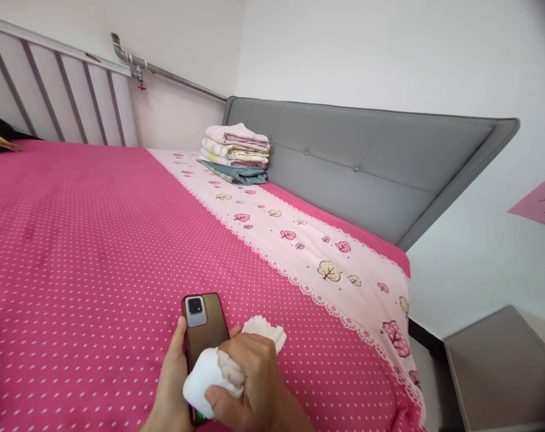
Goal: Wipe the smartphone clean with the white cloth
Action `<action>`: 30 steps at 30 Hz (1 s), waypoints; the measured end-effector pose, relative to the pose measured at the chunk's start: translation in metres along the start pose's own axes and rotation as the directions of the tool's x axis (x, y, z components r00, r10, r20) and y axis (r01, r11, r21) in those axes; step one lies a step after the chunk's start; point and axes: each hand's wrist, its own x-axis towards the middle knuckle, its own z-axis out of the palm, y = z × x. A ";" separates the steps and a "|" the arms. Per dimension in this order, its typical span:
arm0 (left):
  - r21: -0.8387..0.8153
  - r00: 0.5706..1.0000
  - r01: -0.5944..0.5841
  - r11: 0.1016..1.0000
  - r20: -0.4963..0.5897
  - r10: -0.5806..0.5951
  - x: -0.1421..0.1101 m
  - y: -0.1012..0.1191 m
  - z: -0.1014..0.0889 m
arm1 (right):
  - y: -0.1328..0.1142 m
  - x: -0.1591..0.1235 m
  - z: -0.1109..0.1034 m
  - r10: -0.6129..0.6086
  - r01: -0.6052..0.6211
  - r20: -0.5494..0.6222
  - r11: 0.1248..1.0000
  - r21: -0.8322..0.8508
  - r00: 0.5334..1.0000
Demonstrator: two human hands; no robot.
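A smartphone (209,327) in a dark, see-through case lies back side up in my left hand (174,366), its camera block at the far left corner. My left fingers grip the phone by its long sides. Over the phone's lower half, my right hand (257,369) is closed around a bunched white cloth (204,378). The cloth covers part of the phone's back, and another end of it (266,330) sticks out beyond my right knuckles. Both hands are above the pink dotted bedsheet (119,270).
Folded bedding (236,153) is stacked by the grey headboard (335,156). A nightstand (502,366) stands at the right, beyond the bed's edge. A pipe with a red-handled valve (140,78) runs along the wall. At the far left, part of another person's hand (0,139) shows.
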 end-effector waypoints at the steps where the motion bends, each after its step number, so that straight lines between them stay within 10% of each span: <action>1: 0.001 1.000 0.002 1.000 -0.003 -0.002 0.000 0.000 0.001 | 0.000 0.000 0.000 -0.001 0.001 -0.003 1.000 -0.002 1.000; 30: 0.022 1.000 0.019 1.000 -0.025 -0.018 -0.004 0.001 0.006 | -0.003 0.001 -0.001 -0.010 0.010 -0.004 0.999 -0.041 1.000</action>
